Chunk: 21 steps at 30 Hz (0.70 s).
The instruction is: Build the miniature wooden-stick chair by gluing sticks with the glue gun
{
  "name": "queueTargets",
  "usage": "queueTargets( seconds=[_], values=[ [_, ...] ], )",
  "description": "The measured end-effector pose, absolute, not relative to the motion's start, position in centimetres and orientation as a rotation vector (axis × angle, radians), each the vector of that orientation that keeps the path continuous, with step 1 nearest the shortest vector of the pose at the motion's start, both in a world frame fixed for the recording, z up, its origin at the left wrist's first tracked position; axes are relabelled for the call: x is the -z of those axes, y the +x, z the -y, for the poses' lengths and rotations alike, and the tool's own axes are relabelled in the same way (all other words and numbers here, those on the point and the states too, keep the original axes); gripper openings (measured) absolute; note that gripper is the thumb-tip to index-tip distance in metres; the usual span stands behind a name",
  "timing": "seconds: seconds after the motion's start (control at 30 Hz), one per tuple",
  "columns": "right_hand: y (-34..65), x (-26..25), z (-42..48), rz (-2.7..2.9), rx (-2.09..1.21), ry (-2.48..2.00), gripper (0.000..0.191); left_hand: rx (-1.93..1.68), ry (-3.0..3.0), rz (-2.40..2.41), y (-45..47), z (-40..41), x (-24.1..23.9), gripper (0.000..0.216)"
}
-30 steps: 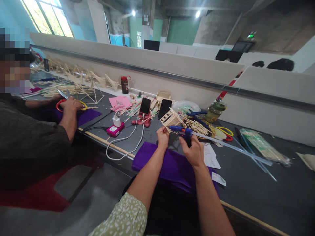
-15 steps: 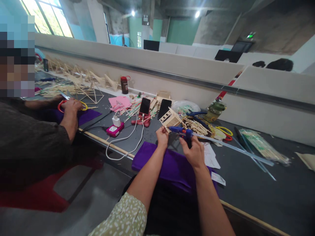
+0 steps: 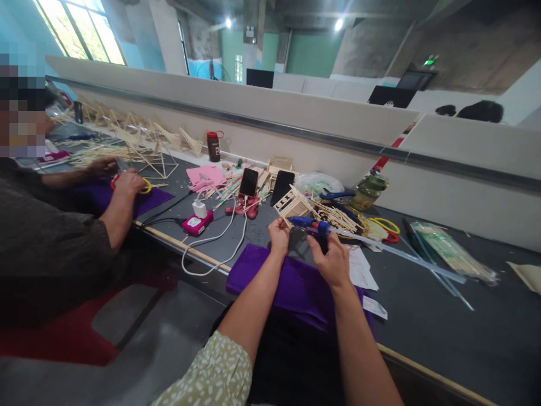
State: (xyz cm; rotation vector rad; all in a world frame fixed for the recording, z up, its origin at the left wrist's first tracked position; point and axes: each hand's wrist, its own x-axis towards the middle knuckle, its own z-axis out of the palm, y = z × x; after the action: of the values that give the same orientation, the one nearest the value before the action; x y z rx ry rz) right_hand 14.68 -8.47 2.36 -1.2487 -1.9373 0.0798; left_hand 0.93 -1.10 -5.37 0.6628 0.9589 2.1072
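Observation:
My right hand (image 3: 332, 260) is closed round the dark grip of a blue glue gun (image 3: 315, 226), whose nozzle points left and whose clear glue stick trails right. My left hand (image 3: 279, 235) is pinched on a small wooden stick piece just under the nozzle, next to a little stick-built model (image 3: 291, 204). Both hands hover over a purple cloth (image 3: 291, 285) at the table's near edge.
Two phones (image 3: 249, 181) lean behind a pile of sticks (image 3: 338, 217), with a green bottle (image 3: 368, 190), a pink power adapter (image 3: 197, 223) and white cables. At the left a co-worker's hand (image 3: 127, 183) holds scissors over another purple cloth among stick frames (image 3: 156, 160).
My hands have hardly shifted. The co-worker's hand with the scissors has slid a little to the right and the blades have dropped out of sight.

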Motion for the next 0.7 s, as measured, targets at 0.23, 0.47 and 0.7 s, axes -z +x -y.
queueTargets(
  seconds=[0.23,0.47,0.7],
  values=[
    [14.66,-2.15,8.35,1.935,-0.050,-1.243,0.044,-2.107,0.658,-0.955,0.96,0.93,5.46,0.011],
    [14.87,-1.73,8.39,1.933,-0.029,-1.200,0.043,-2.118,0.646,-0.938,1.05,1.20,4.88,0.009],
    [15.01,-1.66,8.43,1.936,-0.018,-1.208,0.044,-2.116,0.640,-0.936,0.96,1.36,4.63,0.010]
  ],
)
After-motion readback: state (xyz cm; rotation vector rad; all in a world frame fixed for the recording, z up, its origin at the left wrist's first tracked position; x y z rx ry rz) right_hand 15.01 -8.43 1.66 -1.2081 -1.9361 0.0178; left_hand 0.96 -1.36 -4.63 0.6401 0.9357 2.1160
